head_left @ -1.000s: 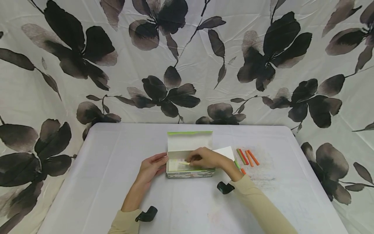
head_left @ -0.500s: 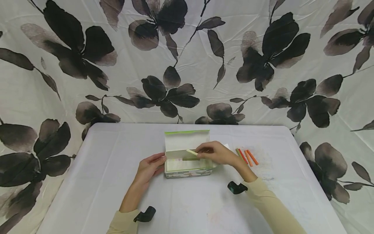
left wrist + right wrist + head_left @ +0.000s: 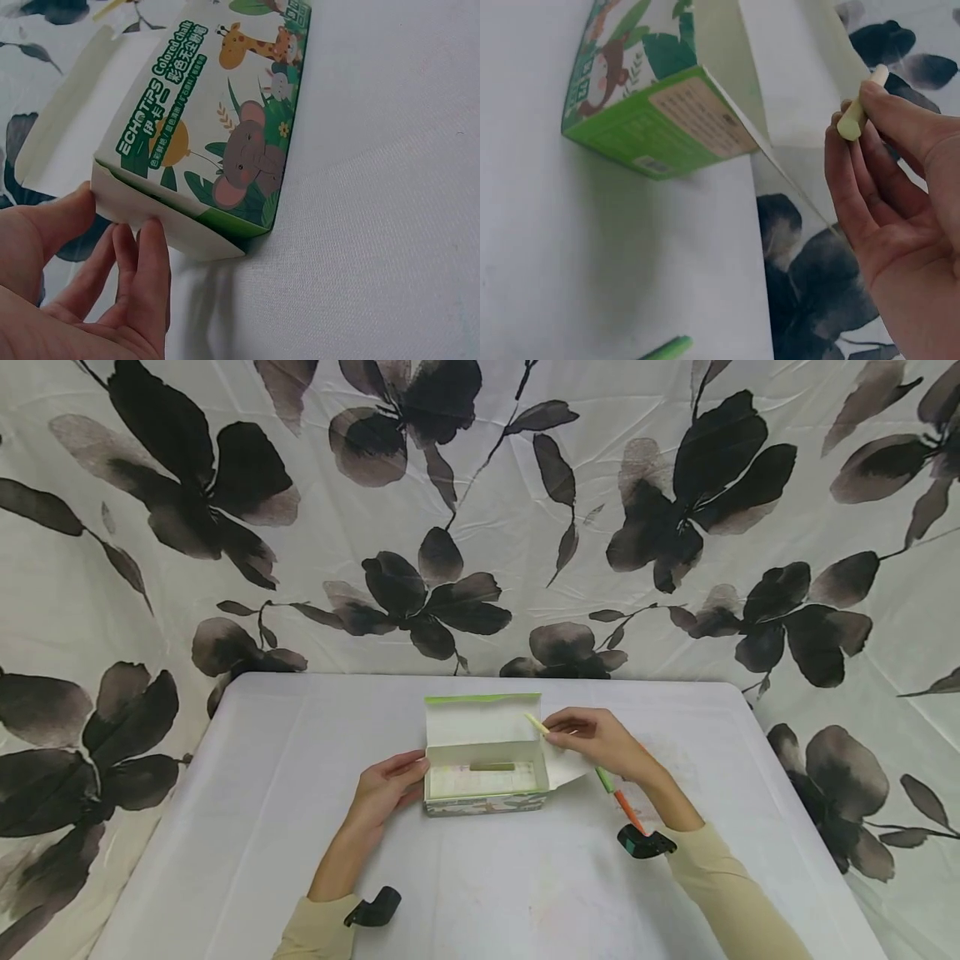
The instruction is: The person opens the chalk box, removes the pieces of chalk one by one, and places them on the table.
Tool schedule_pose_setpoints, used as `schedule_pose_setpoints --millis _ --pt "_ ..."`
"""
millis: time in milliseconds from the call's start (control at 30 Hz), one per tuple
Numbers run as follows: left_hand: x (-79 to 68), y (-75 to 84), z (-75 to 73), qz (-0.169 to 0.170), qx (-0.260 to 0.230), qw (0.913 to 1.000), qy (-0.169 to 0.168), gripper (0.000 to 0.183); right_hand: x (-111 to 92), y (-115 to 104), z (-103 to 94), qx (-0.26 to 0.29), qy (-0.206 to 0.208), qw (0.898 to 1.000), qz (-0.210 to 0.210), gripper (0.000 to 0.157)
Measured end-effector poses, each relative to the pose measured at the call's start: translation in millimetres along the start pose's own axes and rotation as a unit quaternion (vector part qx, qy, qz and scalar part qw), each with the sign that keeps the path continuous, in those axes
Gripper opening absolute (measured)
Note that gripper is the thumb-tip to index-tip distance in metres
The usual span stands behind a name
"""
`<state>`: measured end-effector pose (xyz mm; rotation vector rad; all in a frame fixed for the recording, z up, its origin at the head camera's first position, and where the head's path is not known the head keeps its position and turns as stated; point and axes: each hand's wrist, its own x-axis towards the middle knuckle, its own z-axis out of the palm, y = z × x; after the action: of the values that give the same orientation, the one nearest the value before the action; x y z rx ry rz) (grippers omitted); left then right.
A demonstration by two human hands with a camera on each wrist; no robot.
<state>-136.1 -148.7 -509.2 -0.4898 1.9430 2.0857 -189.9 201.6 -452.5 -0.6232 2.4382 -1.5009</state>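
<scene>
My right hand (image 3: 600, 743) pinches a pale yellow chalk stick (image 3: 536, 722) between thumb and fingers, raised beside the open lid at the box's right. In the right wrist view, the yellow chalk stick (image 3: 859, 112) shows its round end. The colored chalk box (image 3: 483, 806) stands with its lid tipped back and its right flap folded out. One olive-looking stick (image 3: 491, 767) shows inside it. At the box's left end, my left hand (image 3: 386, 793) holds the side flap. The left wrist view shows thumb and fingertips against that end of the printed box (image 3: 262, 165).
Right of the box, a green chalk stick (image 3: 604, 780) and an orange chalk stick (image 3: 628, 810) lie on the white-covered table (image 3: 480, 893). My right forearm hides the table behind it. A floral cloth (image 3: 285, 635) hangs beyond the far edge.
My right hand has lifted the yellow chalk out of the box and carried it right and up. More orange and red sticks have gone behind my arm. My left hand stays put.
</scene>
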Motion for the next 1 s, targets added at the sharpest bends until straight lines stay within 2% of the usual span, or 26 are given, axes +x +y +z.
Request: schedule_pose_setpoints --millis 367,633,1000 --pt "0.1 -0.4 -0.3 -0.001 -0.001 1.0 -0.007 0.048 -27.5 12.2 -26.1 0.039 0.067 0.996 0.045 0.033" --pt "1.9 -0.7 -1.3 -0.002 0.002 1.0 -0.003 0.048 -46.1 25.0 -39.4 0.028 0.096 0.993 0.068 0.036" --pt "1.7 -0.5 -1.0 -0.003 0.0 1.0 -0.008 0.048 -76.4 41.7 -48.0 0.004 0.119 0.986 0.117 0.039"
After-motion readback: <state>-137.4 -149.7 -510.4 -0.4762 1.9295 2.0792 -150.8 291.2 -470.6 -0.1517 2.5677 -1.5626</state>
